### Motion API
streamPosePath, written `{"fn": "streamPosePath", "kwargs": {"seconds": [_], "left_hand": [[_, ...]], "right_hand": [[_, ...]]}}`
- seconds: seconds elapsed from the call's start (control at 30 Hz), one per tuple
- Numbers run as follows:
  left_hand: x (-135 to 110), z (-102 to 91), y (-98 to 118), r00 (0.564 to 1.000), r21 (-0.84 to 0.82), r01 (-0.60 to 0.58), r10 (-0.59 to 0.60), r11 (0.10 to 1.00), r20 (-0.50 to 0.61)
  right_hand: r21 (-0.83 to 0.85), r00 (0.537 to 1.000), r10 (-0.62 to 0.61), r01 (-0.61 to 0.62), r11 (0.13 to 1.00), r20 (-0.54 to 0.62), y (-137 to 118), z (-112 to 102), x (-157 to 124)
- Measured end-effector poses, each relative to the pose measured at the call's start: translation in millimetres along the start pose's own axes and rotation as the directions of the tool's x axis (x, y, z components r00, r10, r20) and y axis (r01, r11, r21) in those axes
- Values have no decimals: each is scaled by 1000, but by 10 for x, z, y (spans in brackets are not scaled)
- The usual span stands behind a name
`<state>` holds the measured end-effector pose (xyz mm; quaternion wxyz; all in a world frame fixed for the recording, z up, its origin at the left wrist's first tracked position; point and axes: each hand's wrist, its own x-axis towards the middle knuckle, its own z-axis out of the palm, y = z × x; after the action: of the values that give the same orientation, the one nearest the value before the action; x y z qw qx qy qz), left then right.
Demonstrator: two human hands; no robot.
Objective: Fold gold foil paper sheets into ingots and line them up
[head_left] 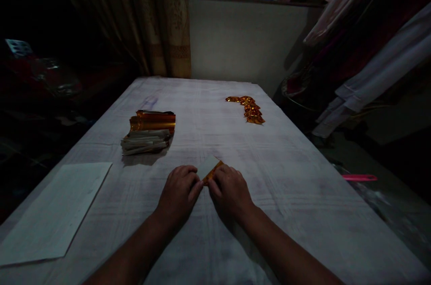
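Observation:
A small sheet of gold foil paper [208, 167], pale on its upper face with a gold strip folded over along one edge, lies on the table between my hands. My left hand [180, 187] has its fingers curled at the sheet's left side, the thumb at the lower corner. On the right side, my right hand [231, 187] pinches the gold edge, fingers bent over it. Both palms are turned down, and the fingertips are partly hidden. Beyond my left hand sits a stack of gold foil papers [148, 139], some curled with the gold side showing.
Several folded gold foil pieces [252, 109] form a bent row at the far right of the cloth-covered table [289, 177]. A large white sheet [55, 208] lies at the left. Hanging clothes [377, 74] line the right side; a curtain [161, 20] hangs behind.

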<state>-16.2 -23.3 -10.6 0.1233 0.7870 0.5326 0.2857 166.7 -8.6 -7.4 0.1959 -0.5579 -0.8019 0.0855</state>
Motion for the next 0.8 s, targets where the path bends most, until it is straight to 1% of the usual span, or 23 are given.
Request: {"fn": "streamPosePath", "kwargs": {"seconds": [0.07,0.37,0.63,0.8], "left_hand": [[2,10,2,1000,11,3,-3,1000,-4],[-8,34,38,1000,34,11,-10,999,-22],[2,53,50,999,56,28,-27,998,-31],[-13,75,43,999,56,33,-31,998,-40]], "right_hand": [[2,1000,17,-17,1000,7,-7,8,6],[-2,999,20,-20,1000,-41,-10,52,-9],[0,999,31,-31,1000,-31,-20,71,-16],[25,998,11,-9,1000,-60,9,106,-23]]}}
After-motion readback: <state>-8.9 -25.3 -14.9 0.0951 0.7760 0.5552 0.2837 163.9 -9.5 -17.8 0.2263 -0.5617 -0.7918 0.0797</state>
